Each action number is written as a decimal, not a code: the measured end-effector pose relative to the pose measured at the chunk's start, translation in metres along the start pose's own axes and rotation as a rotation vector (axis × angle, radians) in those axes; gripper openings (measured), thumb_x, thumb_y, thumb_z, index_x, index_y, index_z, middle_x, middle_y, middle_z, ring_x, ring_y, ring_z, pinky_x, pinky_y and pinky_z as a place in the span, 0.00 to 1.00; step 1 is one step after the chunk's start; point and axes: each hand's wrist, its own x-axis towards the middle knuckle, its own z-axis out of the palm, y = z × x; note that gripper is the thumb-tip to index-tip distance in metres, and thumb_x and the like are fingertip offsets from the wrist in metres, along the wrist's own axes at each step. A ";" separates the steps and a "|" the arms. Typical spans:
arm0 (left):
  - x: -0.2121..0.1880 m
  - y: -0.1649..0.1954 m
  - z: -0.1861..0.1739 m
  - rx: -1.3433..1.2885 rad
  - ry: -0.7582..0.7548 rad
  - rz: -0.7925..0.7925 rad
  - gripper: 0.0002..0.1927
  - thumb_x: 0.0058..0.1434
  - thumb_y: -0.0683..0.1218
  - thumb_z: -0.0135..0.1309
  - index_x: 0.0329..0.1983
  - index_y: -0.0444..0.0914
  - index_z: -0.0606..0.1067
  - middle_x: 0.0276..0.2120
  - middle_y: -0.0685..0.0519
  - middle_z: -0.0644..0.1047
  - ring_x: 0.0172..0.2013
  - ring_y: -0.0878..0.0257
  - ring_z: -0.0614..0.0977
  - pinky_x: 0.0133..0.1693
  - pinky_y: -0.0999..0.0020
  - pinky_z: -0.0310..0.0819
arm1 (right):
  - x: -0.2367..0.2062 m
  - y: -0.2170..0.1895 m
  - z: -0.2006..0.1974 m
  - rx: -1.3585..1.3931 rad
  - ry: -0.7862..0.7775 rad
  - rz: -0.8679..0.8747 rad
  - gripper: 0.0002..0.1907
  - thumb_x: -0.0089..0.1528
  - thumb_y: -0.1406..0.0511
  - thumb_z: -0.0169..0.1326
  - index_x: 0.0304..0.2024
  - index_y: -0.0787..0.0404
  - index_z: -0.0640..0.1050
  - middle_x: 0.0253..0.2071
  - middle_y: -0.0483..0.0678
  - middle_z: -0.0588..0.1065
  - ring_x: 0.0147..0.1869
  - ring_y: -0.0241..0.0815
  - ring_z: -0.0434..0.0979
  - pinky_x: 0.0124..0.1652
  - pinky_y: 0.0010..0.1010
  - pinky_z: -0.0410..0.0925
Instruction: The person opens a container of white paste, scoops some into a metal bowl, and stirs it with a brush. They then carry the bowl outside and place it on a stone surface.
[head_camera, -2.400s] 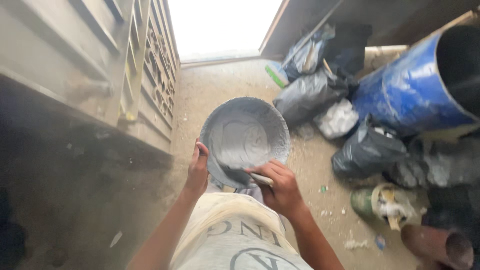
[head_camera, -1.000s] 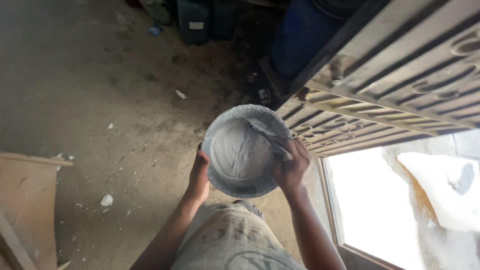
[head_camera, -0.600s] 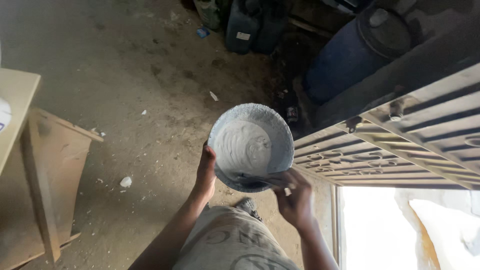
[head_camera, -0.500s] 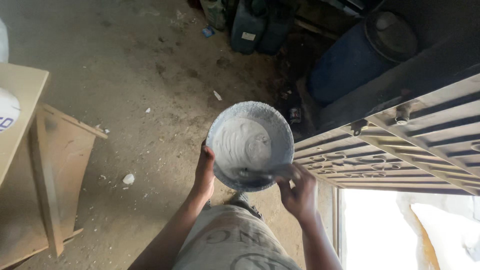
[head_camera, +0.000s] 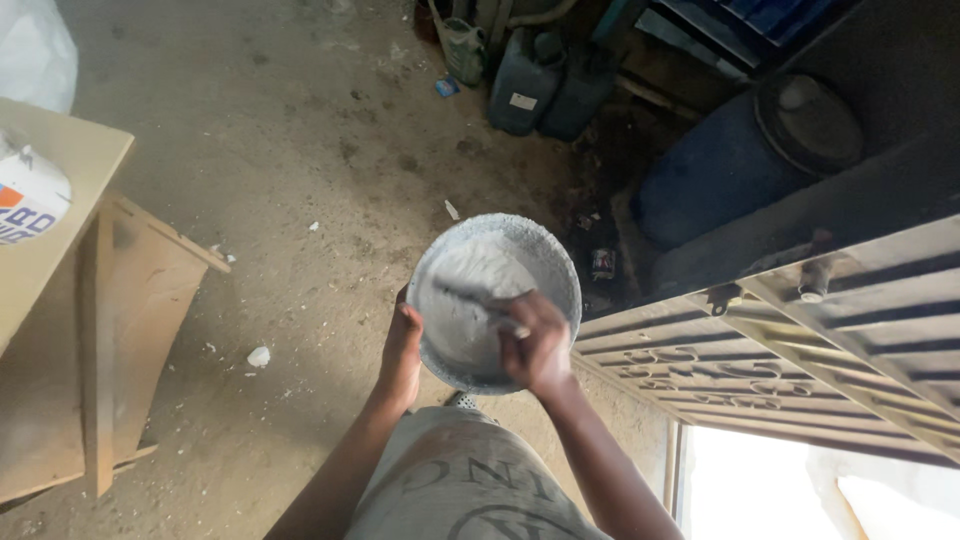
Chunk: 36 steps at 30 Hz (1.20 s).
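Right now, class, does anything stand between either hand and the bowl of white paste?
Nothing visible does. The left hand grips the rim of the bowl directly, and the right hand reaches over the rim, holding a stirring tool that lies in the paste.

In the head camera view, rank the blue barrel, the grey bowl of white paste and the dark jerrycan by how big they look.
1. Blue barrel, though partly hidden.
2. Grey bowl, close behind; it is held nearer the camera, so this order is unsure.
3. Dark jerrycan, clearly smallest.
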 end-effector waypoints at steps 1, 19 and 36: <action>0.001 -0.002 0.002 -0.007 0.014 0.005 0.39 0.76 0.66 0.42 0.75 0.32 0.58 0.65 0.34 0.63 0.67 0.52 0.64 0.70 0.55 0.50 | -0.003 -0.002 -0.002 0.037 -0.069 0.004 0.17 0.53 0.76 0.50 0.43 0.64 0.81 0.36 0.55 0.78 0.38 0.53 0.80 0.40 0.40 0.74; -0.004 0.022 0.048 0.032 0.145 0.131 0.47 0.68 0.72 0.36 0.78 0.36 0.50 0.76 0.46 0.55 0.74 0.56 0.54 0.71 0.60 0.44 | 0.037 0.043 -0.038 -0.049 0.051 -0.038 0.15 0.54 0.76 0.54 0.42 0.62 0.81 0.35 0.55 0.78 0.36 0.53 0.79 0.37 0.39 0.73; 0.027 0.001 0.018 -0.048 0.204 0.211 0.43 0.71 0.69 0.39 0.76 0.34 0.57 0.68 0.47 0.63 0.68 0.58 0.62 0.69 0.61 0.51 | 0.033 0.033 -0.047 -0.026 -0.201 0.051 0.07 0.57 0.74 0.58 0.37 0.62 0.83 0.39 0.52 0.81 0.38 0.49 0.83 0.37 0.37 0.74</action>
